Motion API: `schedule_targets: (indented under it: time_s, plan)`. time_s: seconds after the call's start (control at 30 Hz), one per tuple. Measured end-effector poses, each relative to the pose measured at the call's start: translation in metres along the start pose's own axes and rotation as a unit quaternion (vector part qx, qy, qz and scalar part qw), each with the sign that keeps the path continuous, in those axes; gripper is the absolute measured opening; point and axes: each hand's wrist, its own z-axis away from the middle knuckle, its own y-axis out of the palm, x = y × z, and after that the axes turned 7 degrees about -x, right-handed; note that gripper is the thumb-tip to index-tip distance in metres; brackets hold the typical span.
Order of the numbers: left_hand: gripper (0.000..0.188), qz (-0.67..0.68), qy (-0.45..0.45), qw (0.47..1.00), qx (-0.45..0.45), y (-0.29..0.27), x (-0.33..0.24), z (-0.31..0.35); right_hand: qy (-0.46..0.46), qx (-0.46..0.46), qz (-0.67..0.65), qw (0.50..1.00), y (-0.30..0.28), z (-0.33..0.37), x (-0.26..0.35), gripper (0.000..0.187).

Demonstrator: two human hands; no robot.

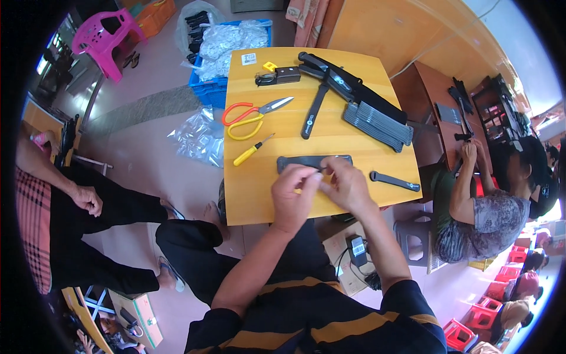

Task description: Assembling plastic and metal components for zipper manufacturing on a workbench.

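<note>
Head view: left hand (293, 194) and right hand (349, 187) were pinched, on what I couldn't tell, near a black strip (308, 160).

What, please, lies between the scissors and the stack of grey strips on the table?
One long black strap lies between the scissors and the stack of grey strips, as the head view shows.

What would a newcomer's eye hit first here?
Probably the bright pink plastic chair on the floor at upper left. Then the scissors with one red and one yellow handle, lying on the left part of the yellow wooden table. After that, the left hand and right hand, fingers close together at the table's near side.
</note>
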Motion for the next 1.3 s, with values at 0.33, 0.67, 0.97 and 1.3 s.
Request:
schedule_targets:
  time_s: [0.33, 0.67, 0.97, 1.3]
  plan:
    - [0.03, -0.241, 0.092, 0.966, 0.036, -0.052, 0.016, -0.007, 0.045, -0.062, -0.026, 0.997, 0.032, -0.008, 0.002, 0.019]
    - [0.021, -0.346, 0.158, 0.922, 0.074, -0.062, 0.057, -0.021, 0.037, -0.049, -0.123, 0.99, 0.04, -0.009, -0.016, 0.017]
    - [0.027, -0.393, 0.142, 0.904, 0.085, -0.057, 0.052, -0.024, -0.034, -0.04, -0.135, 0.989, 0.037, -0.014, -0.016, 0.019]
    - [0.03, -0.394, 0.167, 0.898, 0.104, -0.028, 0.057, -0.024, 0.038, 0.063, -0.226, 0.971, 0.048, -0.017, -0.01, 0.022]
